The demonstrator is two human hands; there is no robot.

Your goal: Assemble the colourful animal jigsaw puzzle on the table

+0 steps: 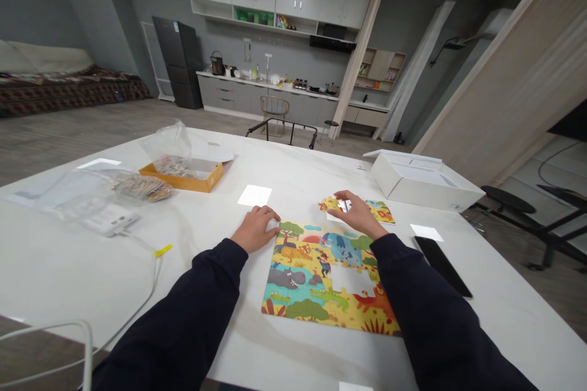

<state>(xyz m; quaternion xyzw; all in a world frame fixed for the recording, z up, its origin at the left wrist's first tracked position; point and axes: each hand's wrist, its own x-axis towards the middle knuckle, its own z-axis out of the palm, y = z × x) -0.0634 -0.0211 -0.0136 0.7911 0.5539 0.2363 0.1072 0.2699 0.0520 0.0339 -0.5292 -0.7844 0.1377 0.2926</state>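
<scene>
A jigsaw puzzle (293, 278) with cartoon animals lies flat on the table in front of me. White shows through a gap right of its middle, below the blue elephant. My left hand (257, 229) rests on the tabletop at the puzzle's upper left corner, fingers stretched out and holding nothing. Beyond the puzzle's top edge, my right hand (358, 217) curves over loose yellow puzzle pieces (329, 204), its thumb and index finger apart. Part of those pieces is hidden by the hand. A small picture card (383, 212) lies just right of it. My right sleeve covers the puzzle's right edge.
A black phone (443, 266) lies right of the puzzle. Behind it stands an open white box (424, 182). At left are a yellow box tray (197, 182), bagged puzzle pieces (144, 187), a white device (110, 219) and a cable (153, 284) running to the table's front edge.
</scene>
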